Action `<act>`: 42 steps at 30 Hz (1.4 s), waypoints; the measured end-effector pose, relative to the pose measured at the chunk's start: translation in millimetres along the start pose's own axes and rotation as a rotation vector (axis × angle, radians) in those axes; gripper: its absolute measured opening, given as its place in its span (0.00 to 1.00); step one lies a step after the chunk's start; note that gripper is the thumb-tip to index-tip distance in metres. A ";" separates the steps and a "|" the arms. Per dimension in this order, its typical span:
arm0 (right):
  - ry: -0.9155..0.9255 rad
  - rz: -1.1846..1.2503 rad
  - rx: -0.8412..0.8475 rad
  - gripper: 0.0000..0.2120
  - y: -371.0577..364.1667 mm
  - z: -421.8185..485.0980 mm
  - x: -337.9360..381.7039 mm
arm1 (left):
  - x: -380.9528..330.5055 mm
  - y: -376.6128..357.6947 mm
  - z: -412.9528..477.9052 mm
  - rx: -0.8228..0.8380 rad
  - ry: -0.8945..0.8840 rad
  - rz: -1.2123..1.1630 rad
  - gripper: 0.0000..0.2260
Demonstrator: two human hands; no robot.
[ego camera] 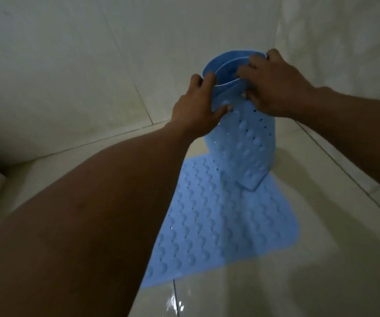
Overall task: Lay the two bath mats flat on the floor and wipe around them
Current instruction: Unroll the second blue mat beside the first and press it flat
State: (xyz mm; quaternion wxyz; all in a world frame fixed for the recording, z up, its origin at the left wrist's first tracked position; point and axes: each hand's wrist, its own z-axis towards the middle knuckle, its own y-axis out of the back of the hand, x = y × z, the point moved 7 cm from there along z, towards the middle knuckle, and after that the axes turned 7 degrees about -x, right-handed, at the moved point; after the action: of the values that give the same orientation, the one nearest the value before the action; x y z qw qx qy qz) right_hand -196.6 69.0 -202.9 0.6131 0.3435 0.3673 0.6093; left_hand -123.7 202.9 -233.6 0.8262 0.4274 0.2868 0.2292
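A pale tiled floor (321, 271) carries a flat blue studded rubber bath mat (218, 225) at centre; on its far edge stands a second, rolled blue mat (248, 145), its top gripped by the left hand (195, 113) and right hand (273, 88)

flat mat (218, 225) left edge behind forearm (93, 213), far end behind rolled mat (248, 143)

Bathroom: tiled walls (70, 65), wet floor (275, 282)

One blue bath mat (218, 225) lies flat; the rolled mat (243, 143) stands upright on it.
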 end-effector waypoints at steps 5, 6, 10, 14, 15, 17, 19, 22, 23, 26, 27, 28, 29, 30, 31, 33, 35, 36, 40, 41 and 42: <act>0.000 -0.016 0.284 0.12 31.0 -8.9 58.0 | 16.7 40.6 -48.2 0.016 -0.046 -0.032 0.24; -0.005 -0.017 0.299 0.11 36.9 -5.2 70.9 | 22.7 49.1 -54.3 -0.003 -0.032 -0.064 0.23; -0.051 0.050 0.351 0.14 47.6 13.7 116.2 | 52.3 86.2 -75.8 -0.069 0.054 -0.174 0.22; -0.112 0.277 0.481 0.15 21.7 13.2 146.0 | 83.1 93.3 -99.1 0.095 0.177 -0.149 0.20; -0.123 0.318 0.519 0.16 8.1 8.4 153.2 | 91.4 88.7 -106.6 0.162 0.227 -0.139 0.19; -0.156 0.402 0.591 0.17 -25.4 -6.1 167.3 | 108.5 73.7 -124.1 0.291 0.338 -0.117 0.19; -0.195 0.482 0.669 0.17 -64.4 -25.7 180.2 | 124.3 53.2 -146.8 0.413 0.425 -0.077 0.18; -0.215 0.570 0.794 0.17 -118.5 -56.9 196.6 | 141.6 17.5 -188.9 0.561 0.532 -0.028 0.21; -0.217 0.596 0.837 0.18 -134.0 -66.4 201.6 | 146.3 6.2 -203.5 0.598 0.563 -0.013 0.22; -0.208 0.656 0.995 0.18 -172.8 -92.8 219.5 | 157.9 -18.9 -246.2 0.695 0.662 0.012 0.23; -0.199 0.670 1.046 0.19 -181.3 -102.1 226.9 | 160.5 -23.5 -261.0 0.725 0.699 0.016 0.23; -0.184 0.682 1.088 0.19 -188.3 -111.7 233.5 | 161.4 -26.0 -274.0 0.752 0.733 0.024 0.24; -0.170 0.695 1.116 0.19 -193.5 -120.6 239.0 | 161.1 -26.6 -284.3 0.778 0.759 0.035 0.24; -0.158 0.707 1.142 0.18 -194.8 -128.7 244.5 | 159.9 -24.7 -294.7 0.807 0.784 0.042 0.25; -0.151 0.715 1.168 0.18 -195.8 -137.6 250.0 | 157.6 -23.1 -304.8 0.840 0.801 0.040 0.25; -0.138 0.715 1.211 0.18 -199.9 -154.2 256.6 | 153.3 -24.3 -315.6 0.896 0.793 0.032 0.24; -0.095 0.665 1.209 0.18 -204.6 -161.9 255.3 | 150.4 -28.9 -315.8 0.927 0.764 0.026 0.23; -0.081 0.635 1.204 0.19 -205.6 -162.8 252.8 | 150.1 -33.4 -316.1 0.920 0.761 0.012 0.22; -0.126 0.561 1.218 0.17 -201.7 -158.6 237.1 | 144.4 -47.8 -316.1 0.790 0.755 -0.095 0.21; -0.139 0.535 1.216 0.18 -197.3 -157.4 235.5 | 142.6 -47.9 -316.9 0.761 0.747 -0.119 0.20; -0.156 0.515 1.208 0.20 -192.5 -157.2 235.3 | 141.2 -46.4 -318.2 0.738 0.737 -0.143 0.19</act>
State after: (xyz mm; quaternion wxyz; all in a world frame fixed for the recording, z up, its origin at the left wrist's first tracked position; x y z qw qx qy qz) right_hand -240.8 295.8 -455.4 0.1721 0.7471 0.5050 0.3964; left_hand -227.5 449.3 -461.3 0.4785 0.5602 0.6486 0.1911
